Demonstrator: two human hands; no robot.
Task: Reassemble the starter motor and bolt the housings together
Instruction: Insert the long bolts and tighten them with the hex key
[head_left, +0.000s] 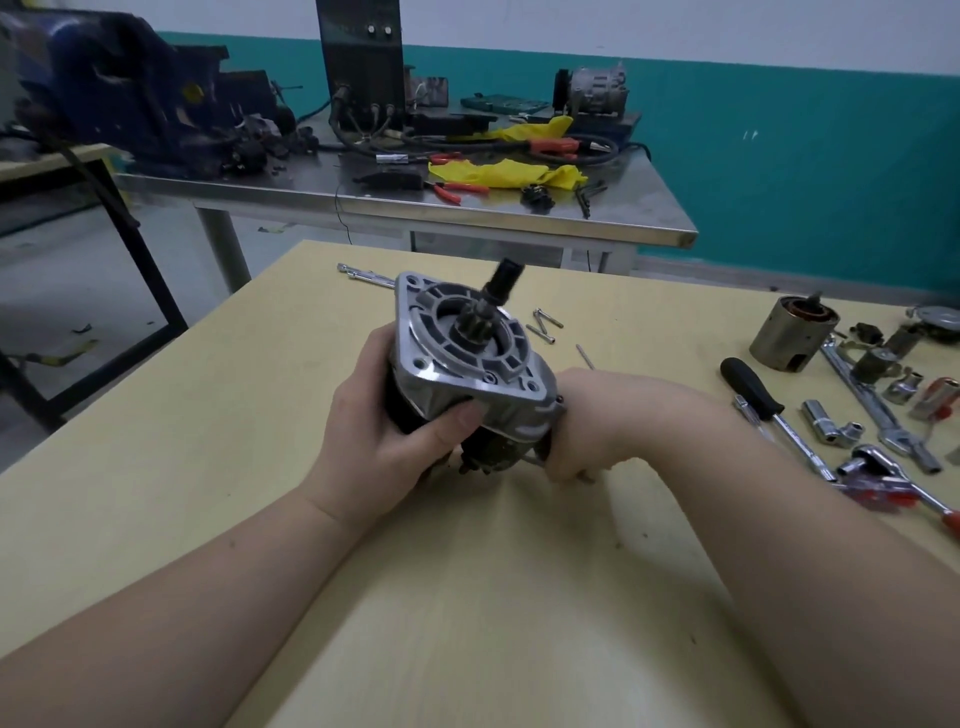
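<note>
A pale yellow tabletop (467, 597) fills the foreground. Above its middle the starter motor (462, 358) is held tilted, flange and pinion shaft facing up. The left hand (384, 431) grips its dark body, thumb pressed on the aluminium housing. The right hand (587, 426) curls under the motor's right side; its fingers are hidden, so what they clamp cannot be told. Loose bolts (544, 325) lie just behind. To the right lie a field housing (792, 332), sockets and a ratchet (893, 473). Beyond stands a steel bench (415, 202) with yellow rags (498, 174), a blue vise (135, 98) and a teal-banded wall (779, 156).
</note>
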